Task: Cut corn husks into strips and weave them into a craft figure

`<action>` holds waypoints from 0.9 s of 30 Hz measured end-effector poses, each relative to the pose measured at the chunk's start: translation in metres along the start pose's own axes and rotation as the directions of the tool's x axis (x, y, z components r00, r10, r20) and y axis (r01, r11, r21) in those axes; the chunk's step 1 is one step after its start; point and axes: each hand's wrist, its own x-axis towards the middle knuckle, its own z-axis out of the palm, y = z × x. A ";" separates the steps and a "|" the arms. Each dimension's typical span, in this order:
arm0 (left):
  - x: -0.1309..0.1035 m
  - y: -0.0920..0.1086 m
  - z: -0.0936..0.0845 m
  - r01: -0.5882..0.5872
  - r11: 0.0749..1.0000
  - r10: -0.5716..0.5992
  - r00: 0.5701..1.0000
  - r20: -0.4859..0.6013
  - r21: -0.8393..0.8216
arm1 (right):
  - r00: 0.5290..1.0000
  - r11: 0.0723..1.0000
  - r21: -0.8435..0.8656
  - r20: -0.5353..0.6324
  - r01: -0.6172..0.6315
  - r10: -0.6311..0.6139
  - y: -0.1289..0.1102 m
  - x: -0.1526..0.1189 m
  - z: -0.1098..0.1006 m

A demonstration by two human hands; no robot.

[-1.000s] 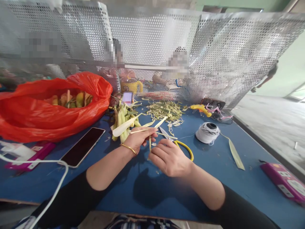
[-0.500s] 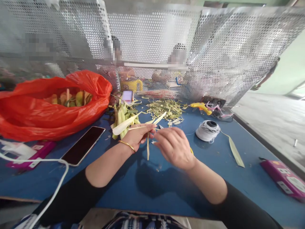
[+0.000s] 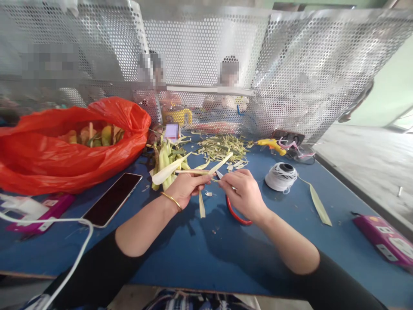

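My left hand [image 3: 189,187], with a gold bangle at the wrist, pinches several pale husk strips [image 3: 221,162] that cross at the fingertips. A broad pale husk leaf [image 3: 171,169] lies beyond that wrist, and a narrow strip [image 3: 201,204] hangs down below the fingers. Close to its fingertips, my right hand [image 3: 241,189] is closed in a pinch; what it grips is too small to make out. Beneath the right hand are scissors with a red handle [image 3: 232,214]; the blade tip shows just past the fingers, and the middle is hidden.
A red plastic bag [image 3: 122,161] and a phone [image 3: 112,200] are at left. Green husks [image 3: 166,155] and a shredded heap [image 3: 222,146] lie ahead. At right are a white thread spool [image 3: 281,177], a yellow glue gun [image 3: 272,146] and a purple box [image 3: 383,239]. A perforated screen [image 3: 203,51] stands behind.
My right hand has turned and shifted slightly right, its fingers now pinched. The red scissor handle has come into view beneath it. The husk strips in my left hand have tilted a little.
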 end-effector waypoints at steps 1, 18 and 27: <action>0.000 0.000 0.000 0.002 1.000 -0.002 1.000 0.005 0.012 | 0.991 0.980 0.151 0.044 -0.129 0.124 0.001 0.002 -0.001; -0.007 -0.009 0.009 0.050 0.956 -0.105 0.978 0.178 0.287 | 0.859 0.932 0.251 -0.380 -0.262 0.344 0.013 0.007 0.001; -0.014 -0.022 0.013 -0.075 0.856 -0.109 0.941 0.320 0.512 | 0.940 0.866 0.389 0.250 -0.315 0.230 -0.005 0.000 0.004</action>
